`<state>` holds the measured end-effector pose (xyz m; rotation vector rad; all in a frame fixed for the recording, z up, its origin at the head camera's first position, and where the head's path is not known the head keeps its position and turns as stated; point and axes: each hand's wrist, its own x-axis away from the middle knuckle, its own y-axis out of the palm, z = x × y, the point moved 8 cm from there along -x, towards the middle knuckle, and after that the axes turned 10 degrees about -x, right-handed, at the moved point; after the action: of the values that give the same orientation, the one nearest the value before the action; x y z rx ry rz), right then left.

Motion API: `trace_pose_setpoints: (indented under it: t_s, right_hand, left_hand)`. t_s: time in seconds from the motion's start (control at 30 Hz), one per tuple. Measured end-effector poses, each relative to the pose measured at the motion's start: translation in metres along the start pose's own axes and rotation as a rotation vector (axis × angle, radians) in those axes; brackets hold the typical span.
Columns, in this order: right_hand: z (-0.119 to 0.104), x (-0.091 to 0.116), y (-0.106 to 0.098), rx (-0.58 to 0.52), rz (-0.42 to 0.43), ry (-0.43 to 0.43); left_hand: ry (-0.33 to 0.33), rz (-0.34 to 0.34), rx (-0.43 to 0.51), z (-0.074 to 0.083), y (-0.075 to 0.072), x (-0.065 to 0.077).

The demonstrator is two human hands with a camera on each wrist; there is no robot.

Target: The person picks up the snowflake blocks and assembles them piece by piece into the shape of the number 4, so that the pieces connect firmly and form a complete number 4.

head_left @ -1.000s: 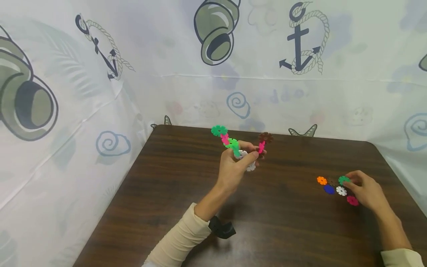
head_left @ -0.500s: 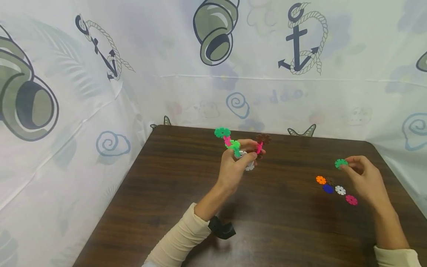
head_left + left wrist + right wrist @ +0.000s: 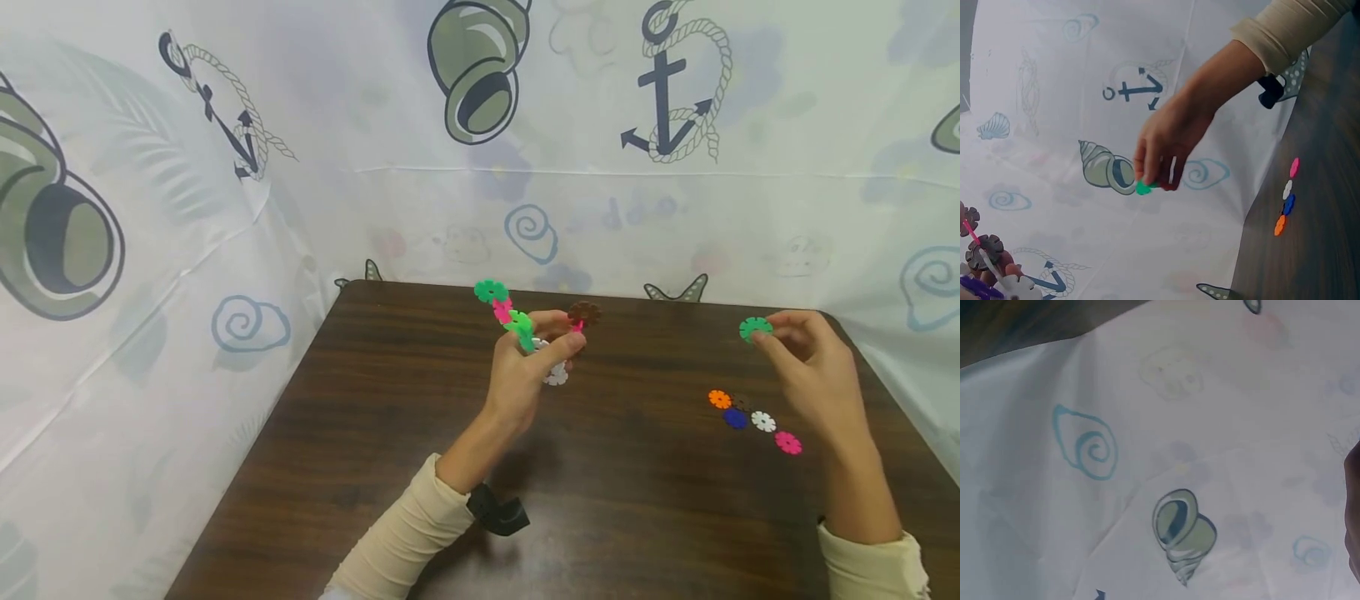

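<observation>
My left hand [image 3: 513,379] holds a chain of interlocking flower-shaped discs above the table, its thumb and fingers around it. The chain runs from a green disc [image 3: 491,291] through pink and lime discs to white and brown discs [image 3: 584,313]; the fingers hide part of it. At the lower left of the left wrist view, a purple piece [image 3: 979,286] of the chain also shows. Farther right, my right hand [image 3: 821,379] pinches a single green notched disc [image 3: 754,328] in the air, apart from the chain. Only a sliver of hand [image 3: 1352,512] enters the right wrist view.
Loose discs lie on the table's right side: orange [image 3: 719,399], blue [image 3: 735,418], brown [image 3: 740,403], white [image 3: 763,422] and pink [image 3: 788,442]. A black wrist mount [image 3: 498,512] sits under my left forearm. Printed cloth [image 3: 420,217] hangs behind the dark wooden table [image 3: 360,433].
The right hand has lifted the green disc off the group of loose discs and carried it up toward the table's far side. The left hand has barely moved; its chain has turned slightly.
</observation>
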<state>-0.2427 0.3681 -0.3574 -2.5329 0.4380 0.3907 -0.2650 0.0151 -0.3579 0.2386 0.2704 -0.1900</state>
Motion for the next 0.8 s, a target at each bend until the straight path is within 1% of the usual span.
trace_pose_setpoints:
  t_s: [0.2, 0.43, 0.57, 0.7, 0.8]
  right_hand:
    - [-0.033, -0.004, 0.009, -0.101, 0.034, -0.083]
    - [-0.070, -0.005, 0.023, -0.221, 0.045, -0.171]
    - [-0.086, -0.004, 0.031, -0.279, 0.046, -0.207]
    - [-0.104, 0.000, 0.040, -0.327, 0.052, -0.259]
    - [-0.120, 0.004, 0.046, -0.375, 0.059, -0.308]
  left_hand:
    - [0.022, -0.011, 0.056, 0.002, 0.000, 0.000]
    - [0.045, 0.008, -0.005, 0.004, -0.002, 0.000]
    - [0.040, 0.009, 0.014, 0.003, -0.001, 0.001]
    - [0.030, 0.030, 0.045, 0.002, -0.001, 0.000]
    - [0.026, 0.058, 0.045, 0.001, -0.003, 0.000]
